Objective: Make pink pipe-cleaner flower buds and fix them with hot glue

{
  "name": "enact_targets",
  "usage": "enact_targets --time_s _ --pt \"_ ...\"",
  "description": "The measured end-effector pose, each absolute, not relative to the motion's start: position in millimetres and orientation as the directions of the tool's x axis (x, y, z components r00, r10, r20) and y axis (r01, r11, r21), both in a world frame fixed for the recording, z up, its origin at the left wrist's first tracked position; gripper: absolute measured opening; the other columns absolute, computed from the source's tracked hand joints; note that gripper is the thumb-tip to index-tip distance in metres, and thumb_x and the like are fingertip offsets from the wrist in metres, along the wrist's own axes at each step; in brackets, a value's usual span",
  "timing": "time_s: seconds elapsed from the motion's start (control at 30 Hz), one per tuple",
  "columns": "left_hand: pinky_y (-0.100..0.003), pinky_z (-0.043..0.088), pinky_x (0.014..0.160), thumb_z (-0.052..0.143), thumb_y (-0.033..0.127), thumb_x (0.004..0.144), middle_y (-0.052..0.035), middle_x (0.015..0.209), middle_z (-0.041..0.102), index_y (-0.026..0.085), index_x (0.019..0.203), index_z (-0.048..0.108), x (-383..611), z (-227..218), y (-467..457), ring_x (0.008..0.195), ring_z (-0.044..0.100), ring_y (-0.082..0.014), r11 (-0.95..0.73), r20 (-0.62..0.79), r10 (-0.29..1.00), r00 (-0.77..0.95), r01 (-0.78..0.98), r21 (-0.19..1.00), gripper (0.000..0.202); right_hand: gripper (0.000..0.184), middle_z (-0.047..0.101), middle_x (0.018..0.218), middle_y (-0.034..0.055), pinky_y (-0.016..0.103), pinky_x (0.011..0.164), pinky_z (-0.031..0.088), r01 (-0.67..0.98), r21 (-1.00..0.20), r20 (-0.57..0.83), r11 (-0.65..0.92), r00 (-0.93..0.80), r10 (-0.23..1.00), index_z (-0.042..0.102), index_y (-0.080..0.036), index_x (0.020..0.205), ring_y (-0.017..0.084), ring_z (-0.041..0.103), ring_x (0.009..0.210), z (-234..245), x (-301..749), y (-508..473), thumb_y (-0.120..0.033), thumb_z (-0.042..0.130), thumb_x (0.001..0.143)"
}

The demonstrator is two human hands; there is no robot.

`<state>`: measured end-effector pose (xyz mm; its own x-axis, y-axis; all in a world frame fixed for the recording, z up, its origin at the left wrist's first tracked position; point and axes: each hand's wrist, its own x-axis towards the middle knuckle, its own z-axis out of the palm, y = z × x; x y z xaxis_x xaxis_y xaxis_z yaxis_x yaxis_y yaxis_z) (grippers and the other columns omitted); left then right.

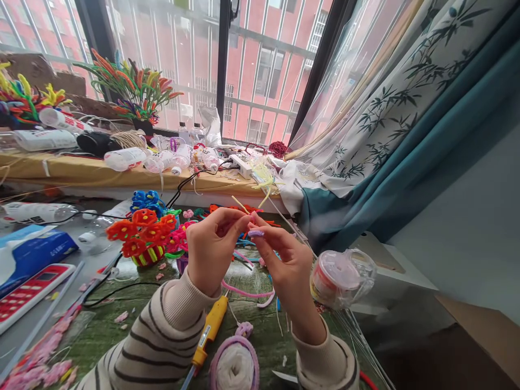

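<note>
My left hand (213, 246) and my right hand (286, 260) meet above the middle of the table, fingertips almost touching. A short, fuzzy lavender pipe cleaner piece (255, 233) is pinched in my right fingers. My left thumb and index finger are pressed together beside it; what is between them is hidden. Below the hands, a pink pipe cleaner (247, 291) curves over the tabletop. Under my left wrist lies a yellow glue gun (212, 326). Near the front edge sits a round piece with a fuzzy purple rim (214, 368) and a white centre.
Orange pipe cleaner flowers (144, 227) in a striped pot stand left of my hands. A wrapped spool (337, 276) is at right, scissors (284, 375) at the front. A red calculator (32, 292) lies far left. Plastic bottles (125, 158) crowd the windowsill.
</note>
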<state>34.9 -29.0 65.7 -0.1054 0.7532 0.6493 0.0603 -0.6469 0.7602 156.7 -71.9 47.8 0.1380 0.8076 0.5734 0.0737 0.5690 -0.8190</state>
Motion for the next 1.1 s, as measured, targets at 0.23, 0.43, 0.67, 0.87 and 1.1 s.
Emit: enact_targets --time_s 0.23,0.43,0.67,0.87,1.1 --pt "-0.019 0.056 0.059 0.067 0.021 0.082 0.0007 0.069 0.074 0.017 0.082 0.071 23.3 63.9 -29.2 0.062 0.07 -0.0126 -0.653 0.664 0.747 -0.027 0.154 0.741 0.005 0.014 0.077 0.094 0.0068 0.035 0.082 0.06 -0.034 -0.873 0.477 0.487 0.153 0.865 0.074 -0.019 0.091 0.022 0.073 0.088 50.7 169.6 -61.1 -0.029 0.073 0.081" --pt "-0.02 0.056 0.063 0.067 0.022 0.083 -0.0004 0.076 0.075 0.017 0.085 0.068 18.0 63.4 -35.1 0.068 0.072 -0.0133 -0.658 0.669 0.743 -0.007 0.173 0.733 0.005 0.017 0.075 0.073 0.0047 0.029 0.062 0.059 -0.062 -0.939 0.335 0.339 0.071 0.94 0.076 -0.018 0.082 0.018 0.071 0.064 55.2 179.3 -62.7 -0.033 0.078 0.075" --pt "-0.02 0.049 0.057 0.068 0.02 0.084 0.0033 0.072 0.068 0.02 0.081 0.065 22.3 63.0 -36.0 0.06 0.06 -0.0098 -0.718 0.742 0.669 0.043 0.293 0.631 0.004 0.023 0.074 0.07 0.0044 0.027 0.055 0.056 0.01 -0.953 0.302 0.302 0.051 0.952 0.076 -0.017 0.079 0.017 0.068 0.06 59.2 176.5 -67.7 -0.039 0.079 0.073" --pt "-0.02 0.046 0.061 0.068 0.016 0.084 0.0027 0.077 0.064 0.019 0.08 0.064 20.8 63.7 -34.8 0.067 0.056 -0.0096 -0.77 0.78 0.616 0.112 0.293 0.567 0.007 0.025 0.074 0.072 0.0039 0.026 0.056 0.054 0.117 -0.936 0.337 0.331 0.026 0.941 0.077 -0.018 0.081 0.017 0.067 0.061 60.4 180.1 -68.3 -0.042 0.077 0.075" --pt "-0.021 0.046 0.067 0.068 0.009 0.082 0.0009 0.076 0.064 0.017 0.079 0.064 20.6 66.4 -35.4 0.071 0.057 -0.0104 -0.813 0.802 0.57 0.179 0.265 0.519 0.01 0.023 0.075 0.08 0.0051 0.027 0.06 0.054 0.254 -0.889 0.391 0.382 -0.015 0.92 0.077 -0.019 0.083 0.019 0.068 0.069 61.3 187.3 -70.2 -0.041 0.074 0.08"
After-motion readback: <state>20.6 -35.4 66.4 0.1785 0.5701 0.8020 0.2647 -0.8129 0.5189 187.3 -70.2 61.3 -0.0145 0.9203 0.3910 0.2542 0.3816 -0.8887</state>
